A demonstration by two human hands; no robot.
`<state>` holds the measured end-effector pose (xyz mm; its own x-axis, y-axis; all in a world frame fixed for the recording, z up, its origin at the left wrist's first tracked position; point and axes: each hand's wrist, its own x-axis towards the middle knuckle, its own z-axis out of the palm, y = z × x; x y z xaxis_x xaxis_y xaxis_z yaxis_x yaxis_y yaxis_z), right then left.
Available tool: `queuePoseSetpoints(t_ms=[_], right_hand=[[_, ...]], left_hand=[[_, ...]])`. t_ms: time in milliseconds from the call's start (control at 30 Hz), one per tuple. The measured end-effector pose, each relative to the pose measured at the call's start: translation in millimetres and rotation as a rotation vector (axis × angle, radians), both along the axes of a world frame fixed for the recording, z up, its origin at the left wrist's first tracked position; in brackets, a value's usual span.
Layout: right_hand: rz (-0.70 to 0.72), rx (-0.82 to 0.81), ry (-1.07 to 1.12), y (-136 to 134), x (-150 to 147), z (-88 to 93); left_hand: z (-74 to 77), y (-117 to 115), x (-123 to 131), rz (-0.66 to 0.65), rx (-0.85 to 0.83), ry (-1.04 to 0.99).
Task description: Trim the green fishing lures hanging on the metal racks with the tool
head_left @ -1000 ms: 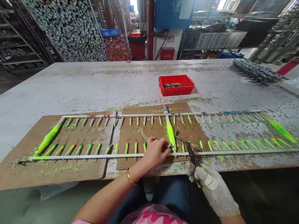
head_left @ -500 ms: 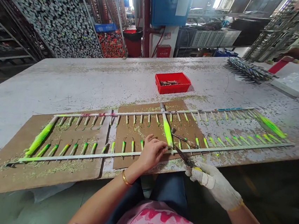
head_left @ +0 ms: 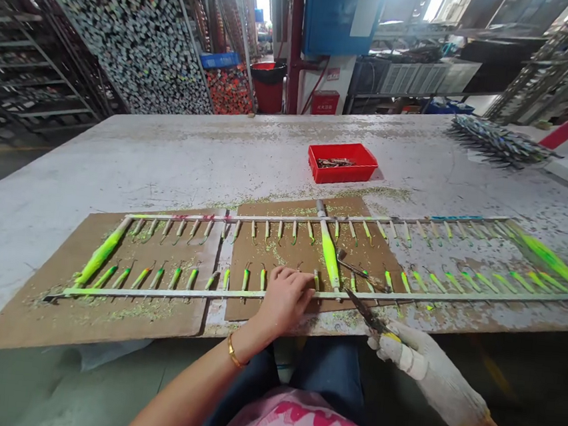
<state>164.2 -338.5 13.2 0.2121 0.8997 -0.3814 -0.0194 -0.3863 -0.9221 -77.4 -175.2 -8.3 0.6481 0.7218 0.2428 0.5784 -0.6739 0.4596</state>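
Observation:
My bare left hand (head_left: 286, 300) lies over the near rail (head_left: 155, 294) of a long metal frame, fingers curled together; what they grip is hidden. My gloved right hand (head_left: 415, 359) is closed round pliers (head_left: 371, 320) with yellow on the handles. The pliers' jaws reach the near rail beside the foot of a bright yellow crossbar (head_left: 329, 254). Small green-and-yellow hooked pieces (head_left: 176, 277) line the near rail, and paler hooked pieces (head_left: 267, 228) hang along the far rail (head_left: 188, 216). A dark metal tool (head_left: 359, 268) lies inside the frame, right of the crossbar.
Cardboard sheets (head_left: 54, 251) under the frame are scattered with greenish flakes. Beyond it stands a red bin (head_left: 341, 173) of small metal parts. A bundle of dark spiky pieces (head_left: 502, 141) lies at the far right. The table's front edge runs just below my wrists.
The view has swung slightly left, so everything sits farther right in it. My left hand has shifted left along the near rail, away from the crossbar. The pliers stay by the crossbar's foot.

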Motion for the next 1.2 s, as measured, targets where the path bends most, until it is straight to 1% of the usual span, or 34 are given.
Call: queuePoseSetpoints(t_ms=[100,167,267,367,467,600,700,833,1000,1200], right_hand=[[-0.023,-0.047,0.079,1.2,-2.6,-2.9],[-0.048,-0.062,0.097,3.4,-5.4,-5.5],[-0.044,-0.068,0.122,6.3,-10.5,-5.8],[0.009,-0.033,0.099,5.1,-13.4,-4.8],[0.086,0.019,0.078,-0.2,-12.8,-8.7],[0.145,0.034,0.213,-3.0,-15.1,-15.5],[0.179,0.061,0.231,2.0,-22.3,-15.9],[0.208,0.074,0.165,10.2,-32.5,-16.5],[0.215,0.067,0.169,14.9,-41.5,-17.9],[0.198,0.018,0.167,17.4,-48.2,-16.1]], left_hand=[[3.4,4.0,-14.3,0.163,0.075,0.119],[6.4,10.1,-14.4,0.222,0.11,0.208],[9.9,21.6,-1.1,0.208,0.116,0.307],[12.0,29.7,13.1,0.191,0.068,0.343],[13.4,29.3,15.7,0.188,-0.047,0.27],[13.3,18.7,6.3,0.154,-0.222,0.006],[11.4,12.4,-0.6,0.129,-0.279,-0.114],[6.9,12.2,-5.9,0.087,-0.298,-0.193],[2.0,13.4,-9.9,0.015,-0.268,-0.196],[-0.5,9.5,-11.6,0.035,-0.196,-0.226]])
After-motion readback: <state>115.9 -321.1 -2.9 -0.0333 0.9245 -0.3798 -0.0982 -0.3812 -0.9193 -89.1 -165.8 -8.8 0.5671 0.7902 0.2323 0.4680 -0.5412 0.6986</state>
